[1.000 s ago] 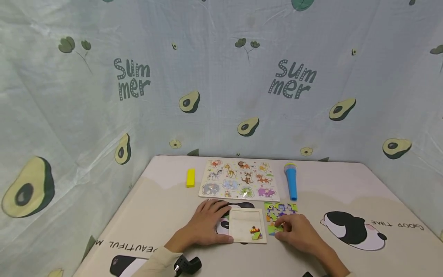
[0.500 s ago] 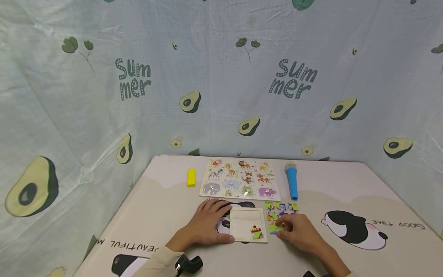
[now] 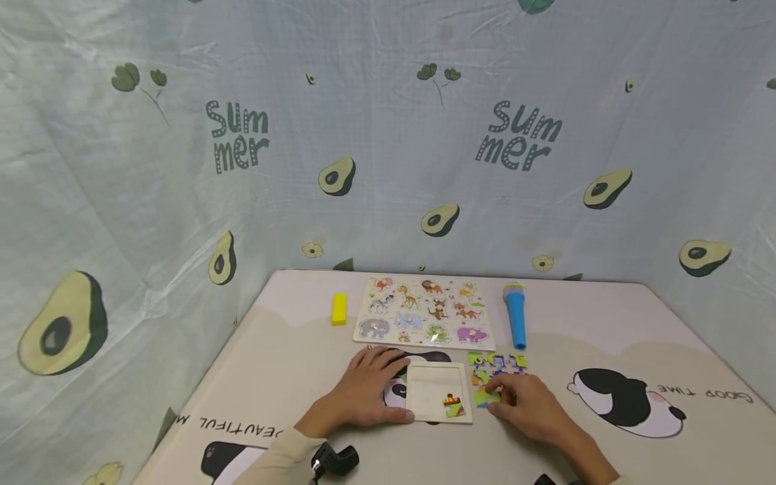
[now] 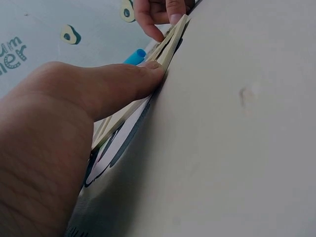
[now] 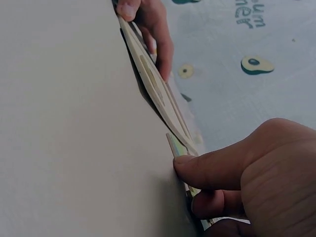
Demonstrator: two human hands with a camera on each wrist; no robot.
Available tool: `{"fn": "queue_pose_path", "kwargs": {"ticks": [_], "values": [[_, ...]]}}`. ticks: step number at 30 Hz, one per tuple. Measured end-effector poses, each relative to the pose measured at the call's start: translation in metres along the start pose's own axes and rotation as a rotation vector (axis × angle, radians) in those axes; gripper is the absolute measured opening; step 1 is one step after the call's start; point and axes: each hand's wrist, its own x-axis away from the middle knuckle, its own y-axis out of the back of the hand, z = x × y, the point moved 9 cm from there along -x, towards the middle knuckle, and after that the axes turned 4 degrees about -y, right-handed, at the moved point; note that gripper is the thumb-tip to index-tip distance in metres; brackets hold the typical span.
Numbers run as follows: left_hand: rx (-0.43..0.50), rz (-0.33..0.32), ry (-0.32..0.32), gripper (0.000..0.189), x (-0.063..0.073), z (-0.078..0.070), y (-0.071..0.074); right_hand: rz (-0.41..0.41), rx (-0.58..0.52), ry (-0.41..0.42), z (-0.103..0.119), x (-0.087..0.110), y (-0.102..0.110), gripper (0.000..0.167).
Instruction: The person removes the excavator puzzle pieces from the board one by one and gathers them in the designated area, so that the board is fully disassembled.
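Observation:
My left hand [image 3: 366, 389] holds a pale wooden puzzle tray [image 3: 427, 389] at its left side. The thumb lies along the near edge in the left wrist view, and the fingers reach toward the far corner. Two joined jigsaw pieces [image 3: 453, 405], green with red and yellow, lie in the tray's near right corner. To the right of it lies a patch of green, purple and orange jigsaw pieces [image 3: 481, 364]. My right hand [image 3: 529, 404] is at that patch's near side, pinching a greenish piece [image 5: 177, 146] between thumb and curled fingers. Its fingers partly hide the patch.
Behind the tray lies a board with animal pictures [image 3: 424, 311]. A blue toy microphone [image 3: 516, 320] is at its right and a yellow block [image 3: 339, 309] at its left. The cloth-covered table [image 3: 291, 364] ends at a printed curtain [image 3: 376, 135].
The head view has shifted slightly, so everything appears a little further right. Both hands, the tray and the pieces keep about the same places relative to one another.

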Motion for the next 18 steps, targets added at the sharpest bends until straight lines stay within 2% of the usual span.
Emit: {"fn": "queue_pose_path", "kwargs": {"ticks": [5,10,14,18], "values": [[0.003,0.003,0.003,0.097,0.0,0.0,0.001,0.004,0.008,0.005,0.001,0.001,0.0,0.021],[0.01,0.005,0.003,0.097,-0.001,0.0,0.001,-0.029,-0.047,0.019,0.004,0.002,0.009,0.022],[0.008,0.006,0.002,0.097,-0.001,0.0,0.001,-0.054,-0.087,0.087,0.014,0.003,0.015,0.022],[0.008,0.004,-0.001,0.096,-0.001,0.0,0.0,-0.028,-0.091,0.168,0.03,0.001,0.008,0.021]]}}
